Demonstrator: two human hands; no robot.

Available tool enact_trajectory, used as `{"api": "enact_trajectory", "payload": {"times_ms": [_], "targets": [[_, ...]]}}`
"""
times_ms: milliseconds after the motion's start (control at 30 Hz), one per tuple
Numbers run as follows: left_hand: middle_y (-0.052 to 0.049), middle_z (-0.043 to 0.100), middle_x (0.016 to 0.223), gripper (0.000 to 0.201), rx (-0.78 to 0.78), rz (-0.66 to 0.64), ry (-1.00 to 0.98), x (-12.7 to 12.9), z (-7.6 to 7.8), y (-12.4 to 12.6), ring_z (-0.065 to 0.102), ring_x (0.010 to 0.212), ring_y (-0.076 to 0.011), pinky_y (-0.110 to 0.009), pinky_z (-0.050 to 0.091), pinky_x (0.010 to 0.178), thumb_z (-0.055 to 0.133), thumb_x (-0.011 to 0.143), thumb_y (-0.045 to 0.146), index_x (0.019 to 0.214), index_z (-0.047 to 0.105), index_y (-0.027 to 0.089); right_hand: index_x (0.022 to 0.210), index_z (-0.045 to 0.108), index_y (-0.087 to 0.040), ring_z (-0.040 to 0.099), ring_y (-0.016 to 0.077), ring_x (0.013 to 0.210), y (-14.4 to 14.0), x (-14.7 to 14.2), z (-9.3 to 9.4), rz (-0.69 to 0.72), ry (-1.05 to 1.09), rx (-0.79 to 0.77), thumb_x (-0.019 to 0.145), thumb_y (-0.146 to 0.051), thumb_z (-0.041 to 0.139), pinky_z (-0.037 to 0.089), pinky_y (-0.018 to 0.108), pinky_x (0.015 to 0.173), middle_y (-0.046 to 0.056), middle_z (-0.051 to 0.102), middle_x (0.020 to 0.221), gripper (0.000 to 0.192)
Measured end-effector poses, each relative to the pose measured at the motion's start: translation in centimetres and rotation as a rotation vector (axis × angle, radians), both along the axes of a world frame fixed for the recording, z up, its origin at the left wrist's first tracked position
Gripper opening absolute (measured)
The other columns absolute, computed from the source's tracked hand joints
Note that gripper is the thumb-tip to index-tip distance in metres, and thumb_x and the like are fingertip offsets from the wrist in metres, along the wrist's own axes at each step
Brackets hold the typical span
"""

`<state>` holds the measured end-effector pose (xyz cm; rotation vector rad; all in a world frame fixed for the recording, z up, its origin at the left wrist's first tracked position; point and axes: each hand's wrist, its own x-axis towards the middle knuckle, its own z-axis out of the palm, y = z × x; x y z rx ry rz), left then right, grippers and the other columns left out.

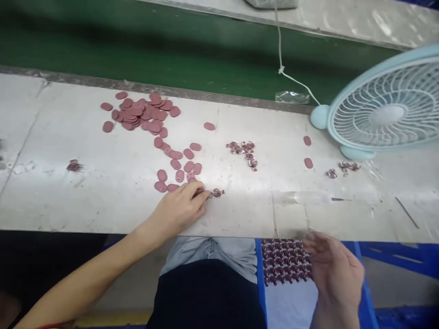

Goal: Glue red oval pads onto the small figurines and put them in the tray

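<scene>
a: what surrounds the fingers?
b: a grey table (103,201). beyond the left hand (181,208) lie loose pink ovals (178,164), thickening into a pile (142,114) farther off. a fan (387,109) stands well to the right, and printed bits (244,150) lie between it and the ovals. nothing blocks either hand.

a: how does the handled piece look?
b: a small printed tag (216,193), red and white, details too fine to tell.

a: where does it lie?
b: flat on the table, at the left fingertips (205,195), which are pressed together and touch its near edge. the right hand (334,269) is blurred, fingers loosely curled, over a sheet (281,260) of printed tags below the table edge; whether it touches is unclear.
</scene>
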<state>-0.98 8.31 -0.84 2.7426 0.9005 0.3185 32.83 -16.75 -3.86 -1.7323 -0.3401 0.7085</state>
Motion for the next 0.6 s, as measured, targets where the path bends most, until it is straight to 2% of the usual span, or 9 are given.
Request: {"api": "enact_trajectory", "payload": {"times_ms": [67, 133, 200, 267, 367, 400, 467, 533, 600], "targets": [[-0.01, 0.069, 0.11, 0.028, -0.127, 0.012, -0.105, -0.9, 0.8, 0.2, 0.067, 0.087, -0.0202, -0.03, 0.055, 0.068, 0.053, 0.095, 0.018, 0.119, 0.068, 0.019, 0.118, 0.07, -0.013, 0.063, 0.0148, 0.055, 2.8, -0.3, 0.1, -0.003, 0.53, 0.254, 0.085, -0.056, 0.072, 0.054, 0.022, 0.037, 0.006, 0.069, 0.081, 0.054], [-0.009, 0.067, 0.121, 0.033, -0.368, 0.082, -0.334, -1.8, 1.3, 0.0, 0.067, 0.088, -0.0173, -0.028, 0.057, 0.071, 0.058, 0.095, 0.019, 0.125, 0.067, 0.024, 0.141, 0.055, -0.015, 0.054, 0.0093, 0.043, 5.6, -0.1, 0.0, -0.074, 1.109, 0.544, 0.09, -0.043, 0.071, 0.043, 0.016, 0.023, 0.001, 0.065, 0.081, 0.061], [-0.008, 0.067, 0.124, 0.033, -0.69, 0.196, -0.641, -2.4, 1.3, -0.6, 0.068, 0.089, -0.0167, -0.026, 0.057, 0.068, 0.063, 0.093, 0.019, 0.123, 0.071, 0.029, 0.15, 0.045, -0.026, 0.05, 0.0068, 0.039, 8.4, -0.1, 0.0, -0.206, 1.625, 0.835, 0.087, -0.016, 0.072, 0.04, 0.013, 0.019, -0.003, 0.063, 0.085, 0.07], [-0.009, 0.069, 0.122, 0.027, -1.033, 0.293, -0.922, -2.6, 0.7, -1.6, 0.07, 0.088, -0.0178, -0.022, 0.055, 0.059, 0.065, 0.093, 0.021, 0.116, 0.075, 0.029, 0.147, 0.048, -0.033, 0.053, 0.0059, 0.047, 10.8, -0.7, 0.4, -0.342, 1.919, 1.015, 0.081, 0.0, 0.071, 0.046, 0.009, 0.027, -0.004, 0.062, 0.09, 0.078], [-0.01, 0.074, 0.117, 0.022, -1.536, 0.384, -1.189, -2.2, -0.5, -3.1, 0.074, 0.083, -0.0177, -0.017, 0.052, 0.05, 0.068, 0.091, 0.027, 0.11, 0.078, 0.027, 0.129, 0.066, -0.03, 0.048, 0.0055, 0.055, 13.4, -2.0, 1.5, -0.486, 2.02, 1.111, 0.079, 0.008, 0.068, 0.047, 0.002, 0.038, -0.004, 0.059, 0.081, 0.063], [-0.01, 0.075, 0.116, 0.022, -1.651, 0.414, -1.229, -1.9, -0.8, -3.5, 0.074, 0.083, -0.0177, -0.016, 0.053, 0.05, 0.07, 0.09, 0.029, 0.11, 0.078, 0.027, 0.122, 0.07, -0.028, 0.045, 0.006, 0.053, 13.9, -2.5, 2.0, -0.527, 2.037, 1.125, 0.08, 0.008, 0.068, 0.045, 0.002, 0.036, -0.003, 0.057, 0.076, 0.055], [-0.009, 0.076, 0.11, 0.026, -1.76, 0.454, -1.268, -1.3, -1.1, -4.2, 0.076, 0.085, -0.0185, -0.016, 0.056, 0.054, 0.078, 0.084, 0.029, 0.11, 0.078, 0.025, 0.11, 0.073, -0.026, 0.038, 0.0065, 0.045, 14.4, -3.6, 3.1, -0.537, 1.985, 1.074, 0.074, 0.004, 0.075, 0.033, 0.007, 0.026, -0.005, 0.05, 0.064, 0.046], [-0.007, 0.078, 0.097, 0.03, -1.774, 0.468, -1.284, -0.4, -1.3, -4.6, 0.076, 0.085, -0.019, -0.016, 0.057, 0.056, 0.084, 0.078, 0.024, 0.108, 0.078, 0.024, 0.107, 0.071, -0.026, 0.032, 0.0061, 0.041, 14.4, -5.2, 4.4, -0.383, 1.754, 0.892, 0.071, -0.012, 0.084, 0.025, 0.014, 0.024, -0.007, 0.044, 0.06, 0.041], [-0.003, 0.077, 0.085, 0.026, -1.744, 0.487, -1.317, 0.6, -1.3, -4.9, 0.077, 0.081, -0.0182, -0.017, 0.059, 0.061, 0.086, 0.076, 0.018, 0.101, 0.077, 0.024, 0.104, 0.066, -0.026, 0.027, 0.0055, 0.039, 14.2, -7.4, 5.7, -0.088, 1.404, 0.646, 0.075, -0.036, 0.082, 0.026, 0.018, 0.027, -0.008, 0.04, 0.06, 0.035]]}}
